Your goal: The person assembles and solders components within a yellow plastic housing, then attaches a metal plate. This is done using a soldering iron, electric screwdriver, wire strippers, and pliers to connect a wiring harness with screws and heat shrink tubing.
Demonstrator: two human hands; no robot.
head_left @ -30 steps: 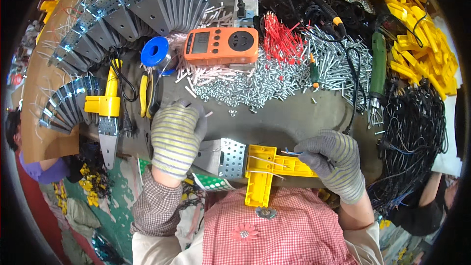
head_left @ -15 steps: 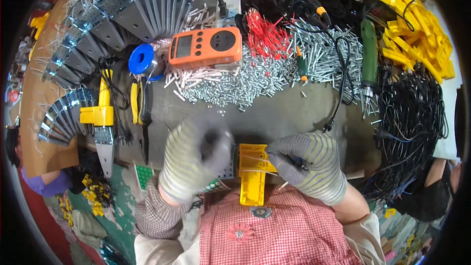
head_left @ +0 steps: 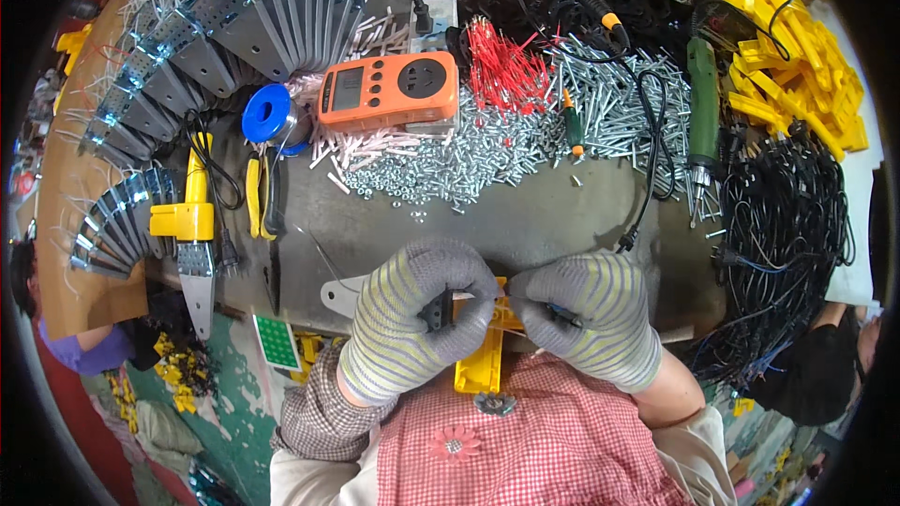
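Observation:
A yellow plastic housing half [head_left: 480,370] lies at the table's front edge, its upper part partly hidden by both gloved hands. My left hand [head_left: 417,309] is closed above its left side, fingertips pinched over the housing; what they hold is hidden. Under that hand lies a grey metal plate [head_left: 341,298] with a hole near its tip; a dark perforated part shows by the palm. My right hand [head_left: 595,314] is closed at the housing's right side, pinching a thin pale wire. A small dark and blue piece [head_left: 565,315] shows by its curled fingers. The two hands' fingertips nearly meet.
Beyond lie an orange meter [head_left: 389,91], loose screws and nuts [head_left: 450,164], red-sleeved parts [head_left: 506,66] and a solder spool [head_left: 272,114]. Pliers [head_left: 264,197] and an assembled yellow-handled tool [head_left: 192,220] lie left. Right are a green electric screwdriver [head_left: 701,103] and black cords [head_left: 787,225].
My left hand has moved right and closed toward the right hand, uncovering the metal plate's tip. The right hand stays at the housing, nearly unmoved.

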